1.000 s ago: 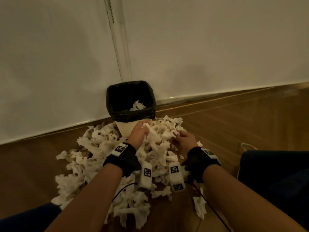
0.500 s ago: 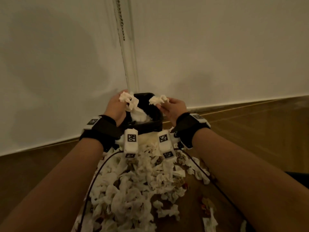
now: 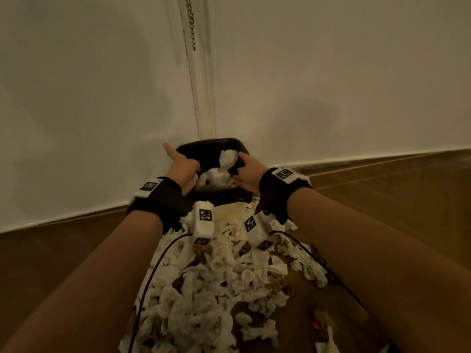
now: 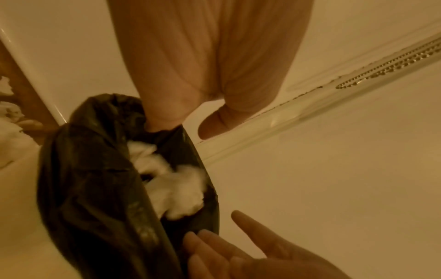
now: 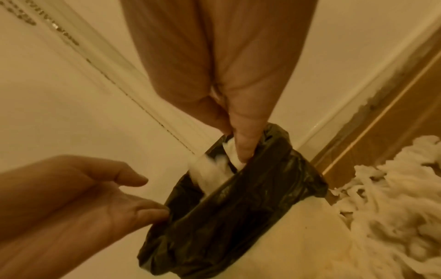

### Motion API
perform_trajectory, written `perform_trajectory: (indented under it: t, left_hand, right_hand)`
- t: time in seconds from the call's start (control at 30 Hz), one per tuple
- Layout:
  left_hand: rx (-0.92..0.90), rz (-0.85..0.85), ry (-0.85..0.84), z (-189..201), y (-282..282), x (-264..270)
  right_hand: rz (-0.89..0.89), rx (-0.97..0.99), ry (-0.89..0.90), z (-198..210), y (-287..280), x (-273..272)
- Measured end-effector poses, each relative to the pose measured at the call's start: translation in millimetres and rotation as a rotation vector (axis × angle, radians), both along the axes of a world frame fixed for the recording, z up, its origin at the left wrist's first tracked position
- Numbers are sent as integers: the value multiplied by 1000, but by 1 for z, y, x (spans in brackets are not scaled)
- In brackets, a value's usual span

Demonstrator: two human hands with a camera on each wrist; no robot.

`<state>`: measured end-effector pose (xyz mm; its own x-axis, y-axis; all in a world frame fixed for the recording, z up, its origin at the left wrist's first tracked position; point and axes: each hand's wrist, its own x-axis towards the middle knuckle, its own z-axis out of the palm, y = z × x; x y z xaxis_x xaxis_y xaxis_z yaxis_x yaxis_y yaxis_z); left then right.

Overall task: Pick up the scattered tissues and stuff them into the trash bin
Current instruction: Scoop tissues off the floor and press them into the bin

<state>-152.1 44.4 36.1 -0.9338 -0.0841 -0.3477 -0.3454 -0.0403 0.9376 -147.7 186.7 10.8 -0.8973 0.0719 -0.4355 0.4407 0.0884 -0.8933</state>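
A small trash bin (image 3: 219, 196) with a black liner (image 4: 95, 188) stands against the wall, partly filled with white tissues (image 3: 216, 175). My left hand (image 3: 182, 166) is at its left rim with the fingers relaxed and spread, holding nothing; the same hand (image 5: 95, 188) brushes the liner in the right wrist view. My right hand (image 3: 248, 171) reaches over the right rim with straight fingers (image 4: 238, 219). A blurred wad of tissue (image 3: 229, 156) hangs just off its fingertips above the opening. A wide pile of crumpled tissues (image 3: 216, 289) covers the floor in front of the bin.
The white wall rises right behind the bin, with a beaded chain (image 3: 190, 21) hanging down it. Wooden floor (image 3: 382, 200) runs to both sides. Thin cables (image 3: 153, 276) trail from my wrists across the pile.
Both hands lifted tissues from the pile up to the bin. They now have let go, and the wads are dropping into the liner.
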Motion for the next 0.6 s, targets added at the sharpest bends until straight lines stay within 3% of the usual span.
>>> perform_trajectory:
  t: [0.1,0.13,0.2,0.3,0.37,0.6]
  left_hand:
    - [123,-16,87,-2,-11,2]
    - [109,-6,134,2,-11,1]
    - [66,-17,237,5,-10,5]
    - [-92,-142,338,-8,7,19]
    - [-188,-282,389,-26,27,38]
    - [-415,-727,270,-107,93,122]
  right_hand:
    - [-48,-90,34,1,5,6]
    - [-113,-224,55,3,10,8]
    - [-244,-274,105,1,21,17]
    - [-269,59,184,-15,40,44]
    - [-282,175,150,-36,57,69]
    - [-343,446,-245,-139,131,168]
